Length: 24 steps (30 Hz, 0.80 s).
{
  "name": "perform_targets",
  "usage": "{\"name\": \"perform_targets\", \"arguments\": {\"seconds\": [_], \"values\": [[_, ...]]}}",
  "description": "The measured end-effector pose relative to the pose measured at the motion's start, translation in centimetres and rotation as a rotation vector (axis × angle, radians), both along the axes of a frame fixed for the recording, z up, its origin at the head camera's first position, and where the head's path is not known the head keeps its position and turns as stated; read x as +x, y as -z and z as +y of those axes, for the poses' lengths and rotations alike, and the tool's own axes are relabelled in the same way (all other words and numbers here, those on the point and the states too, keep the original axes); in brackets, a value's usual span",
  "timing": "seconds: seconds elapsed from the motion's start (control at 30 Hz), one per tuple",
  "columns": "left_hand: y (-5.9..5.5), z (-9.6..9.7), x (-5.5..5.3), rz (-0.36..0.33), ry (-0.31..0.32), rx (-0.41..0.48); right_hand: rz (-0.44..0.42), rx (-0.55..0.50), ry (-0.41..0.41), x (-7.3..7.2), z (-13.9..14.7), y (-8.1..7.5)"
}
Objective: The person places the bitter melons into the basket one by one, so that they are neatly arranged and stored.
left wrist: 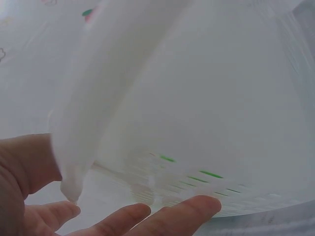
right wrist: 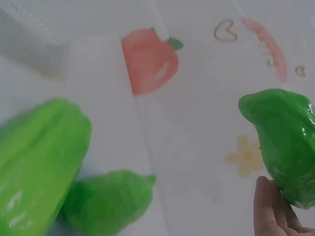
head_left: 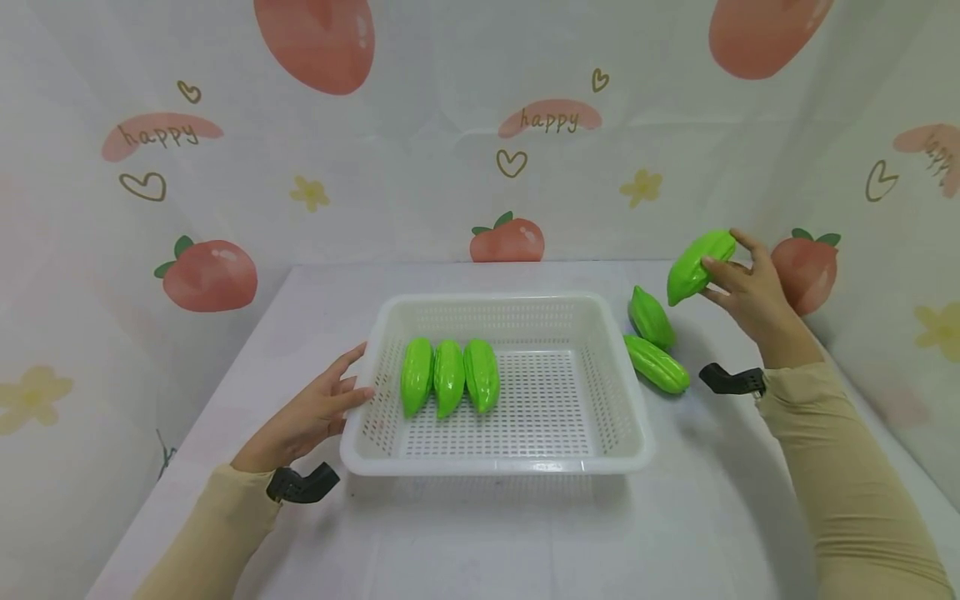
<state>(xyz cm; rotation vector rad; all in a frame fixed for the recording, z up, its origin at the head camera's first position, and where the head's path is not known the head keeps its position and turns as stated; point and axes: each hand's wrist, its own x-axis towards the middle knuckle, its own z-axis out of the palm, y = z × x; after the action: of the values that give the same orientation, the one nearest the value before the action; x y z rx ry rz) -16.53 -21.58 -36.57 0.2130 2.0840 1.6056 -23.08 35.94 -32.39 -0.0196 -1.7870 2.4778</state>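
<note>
A white plastic basket [head_left: 495,467] with slotted walls stands mid-table, three glossy green ridged fruits [head_left: 449,379] side by side in its left half. My left hand [head_left: 307,417] holds the basket's left rim; the left wrist view shows the thumb at one side of the rim [left wrist: 81,132] and fingers under it. Above the table's far right, my right hand [head_left: 753,296] grips another green ridged fruit [head_left: 699,267] between thumb and fingers, tilted. The right wrist view shows this fruit [right wrist: 290,142] at its right edge.
Two more green ridged fruits, one [head_left: 651,318] behind the other [head_left: 658,365], lie on the table just right of the basket. A printed cloth [head_left: 420,167] hangs behind the white table [head_left: 480,542] and at its sides.
</note>
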Motion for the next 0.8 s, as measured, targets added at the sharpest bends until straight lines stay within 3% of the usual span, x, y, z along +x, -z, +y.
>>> {"name": "perform_targets", "arguments": {"seconds": [0.3,0.57,0.8], "values": [[0.0,0.1,-0.1,0.001,-0.002,0.014,0.11,-0.044,-0.074,0.1,-4.0,-2.5],[0.0,0.1,-0.1,-0.009,-0.003,0.038,0.124,-0.003,-0.074,0.6,-8.2,-4.3],[-0.1,0.1,0.0,-0.003,-0.011,0.011,0.146,0.026,-0.155,0.9,-11.3,-4.9]]}}
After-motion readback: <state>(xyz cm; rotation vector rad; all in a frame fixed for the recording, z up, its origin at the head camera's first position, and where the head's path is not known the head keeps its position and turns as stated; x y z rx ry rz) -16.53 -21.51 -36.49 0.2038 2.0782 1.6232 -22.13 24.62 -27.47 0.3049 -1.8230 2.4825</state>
